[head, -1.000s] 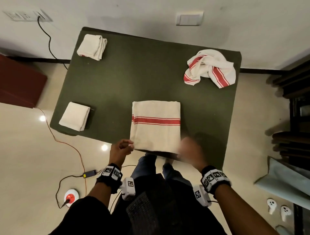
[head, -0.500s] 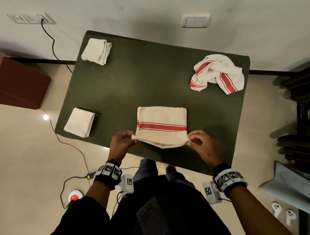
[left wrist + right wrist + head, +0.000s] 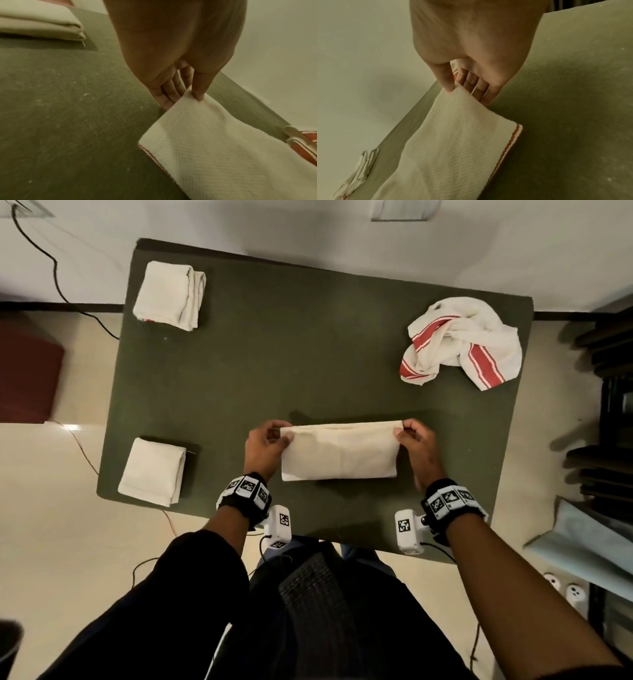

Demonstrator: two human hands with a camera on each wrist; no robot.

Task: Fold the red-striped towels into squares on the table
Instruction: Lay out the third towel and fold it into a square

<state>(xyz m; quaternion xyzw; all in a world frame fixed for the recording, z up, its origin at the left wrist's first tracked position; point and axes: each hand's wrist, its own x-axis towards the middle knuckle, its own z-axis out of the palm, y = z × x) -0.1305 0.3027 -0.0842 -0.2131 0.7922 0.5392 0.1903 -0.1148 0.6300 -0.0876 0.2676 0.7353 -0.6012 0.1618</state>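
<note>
Item: towel in hand (image 3: 340, 451), cream, red stripe folded inward, lying just below table centre, toward 6 o'clock of the green table (image 3: 274, 354); near edge flat on the cloth, far edge lifted. Left hand (image 3: 265, 445): thumb above and fingers beneath, pinching the far-left corner (confirmed in the left wrist view, thumb (image 3: 199, 88) pressed on the weave). Right hand (image 3: 416, 445): same pinch on the far-right corner, thumb on top, fingers under. Step judged: fold laid over, far edge about to be set down and aligned. Risks: uneven release, one corner dropped first, leaving a skewed edge and a rectangle off true; layers sliding against each other (red hem (image 3: 510, 146) already peeking past the top layer at the right side), giving a stepped edge; trapped air or a crease under the top layer if lowered without smoothing; present shape wider than deep, so a further cross-fold likely needed for a square. Also entered: crumpled towel (image 3: 460, 345) at 2 o'clock, unfolded; folded towel at 10 o'clock (image 3: 169, 296); folded towel at 8 o'clock (image 3: 152, 470).
</note>
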